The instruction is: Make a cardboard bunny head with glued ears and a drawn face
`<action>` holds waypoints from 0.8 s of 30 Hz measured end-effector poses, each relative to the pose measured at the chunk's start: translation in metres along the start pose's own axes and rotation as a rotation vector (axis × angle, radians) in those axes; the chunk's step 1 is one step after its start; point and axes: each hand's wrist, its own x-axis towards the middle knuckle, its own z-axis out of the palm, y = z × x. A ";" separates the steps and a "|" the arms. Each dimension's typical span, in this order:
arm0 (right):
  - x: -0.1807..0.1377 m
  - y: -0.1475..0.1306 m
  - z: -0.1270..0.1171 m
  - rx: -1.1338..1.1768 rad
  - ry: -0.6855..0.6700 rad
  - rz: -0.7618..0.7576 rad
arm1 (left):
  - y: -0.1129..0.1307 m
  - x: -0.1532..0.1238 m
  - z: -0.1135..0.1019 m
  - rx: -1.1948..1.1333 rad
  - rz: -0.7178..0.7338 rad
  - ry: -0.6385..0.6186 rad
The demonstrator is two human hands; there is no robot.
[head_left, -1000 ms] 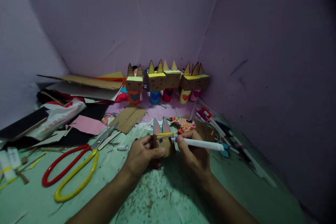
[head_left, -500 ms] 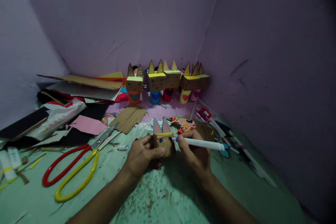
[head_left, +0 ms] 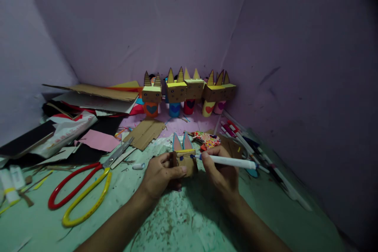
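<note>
My left hand [head_left: 161, 174] grips a small cardboard head [head_left: 189, 165] by its left side, thumb across the front. Two pointed ears [head_left: 186, 141], pink with blue edges, stand up from its yellow-edged top. Two dark blue eye spots show on its front. Between the fingers of my right hand [head_left: 221, 173] is a white marker [head_left: 233, 161] with a blue tip, pointing left at the right eye spot; whether the tip touches the cardboard I cannot tell. A small white marker cap [head_left: 138, 166] lies on the table to the left.
Big scissors [head_left: 88, 189] with red and yellow handles lie open at left. Behind them is a pile of cardboard [head_left: 97, 92] and paper. Several finished cardboard figures [head_left: 176, 91] line the back wall. Several markers [head_left: 242, 136] and a patterned scrap [head_left: 206, 140] lie at right.
The marker has shifted slightly right with my right hand. My left hand and the cardboard head have stayed almost in place.
</note>
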 end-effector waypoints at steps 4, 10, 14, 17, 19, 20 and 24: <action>0.000 0.000 0.000 -0.015 -0.017 -0.009 | 0.000 0.000 0.000 0.005 -0.009 0.005; -0.001 0.000 0.000 -0.009 -0.029 -0.004 | -0.001 0.002 0.000 0.009 -0.001 0.020; -0.001 0.000 0.001 -0.002 -0.034 -0.006 | -0.002 0.003 -0.001 0.006 -0.008 0.013; -0.001 0.001 0.002 -0.010 -0.019 -0.017 | -0.002 0.002 -0.001 0.005 -0.012 0.014; 0.000 0.002 0.002 -0.013 -0.012 -0.021 | -0.001 0.002 -0.001 0.005 -0.007 0.015; 0.000 0.002 0.002 -0.010 -0.017 -0.021 | -0.001 0.002 -0.001 0.004 -0.008 0.013; -0.001 0.002 0.002 -0.001 -0.037 -0.031 | -0.001 0.003 -0.001 -0.004 -0.007 0.008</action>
